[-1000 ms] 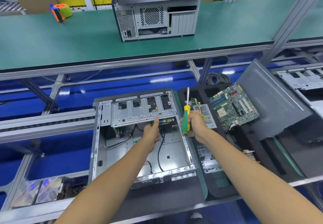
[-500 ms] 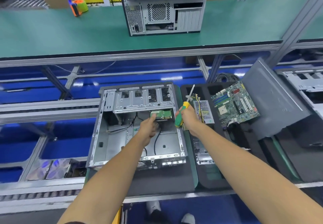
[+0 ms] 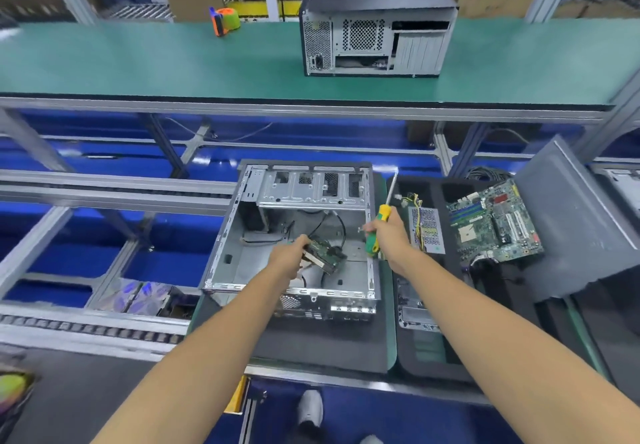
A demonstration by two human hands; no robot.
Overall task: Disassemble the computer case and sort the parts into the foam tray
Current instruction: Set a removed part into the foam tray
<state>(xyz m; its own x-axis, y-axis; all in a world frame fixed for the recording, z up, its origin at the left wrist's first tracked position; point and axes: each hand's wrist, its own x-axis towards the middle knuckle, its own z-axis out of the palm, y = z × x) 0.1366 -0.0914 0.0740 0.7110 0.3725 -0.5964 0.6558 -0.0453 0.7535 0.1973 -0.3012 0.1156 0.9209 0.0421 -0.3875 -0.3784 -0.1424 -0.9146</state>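
The open metal computer case (image 3: 242, 235) lies on its side on the bench in front of me. My left hand (image 3: 289, 258) grips a hard drive (image 3: 327, 254) with a green circuit board, held tilted above the case floor. My right hand (image 3: 388, 235) holds a yellow-and-green screwdriver (image 3: 377, 232) at the case's right wall, its shaft pointing up and away. To the right lies the black foam tray (image 3: 429, 343), which holds a power supply (image 3: 426, 230) with yellow wires and a green motherboard (image 3: 495, 221).
A grey side panel (image 3: 571, 221) leans over the tray's right side. A second, closed computer case (image 3: 377, 27) and an orange-green tape dispenser (image 3: 225, 20) stand on the green upper shelf. Blue conveyor rails run to the left. Black cables trail inside the open case.
My left hand has pulled the hard drive out of the drive cage toward me and lifted it over the case floor. The right hand with the screwdriver stayed at the case's right wall.
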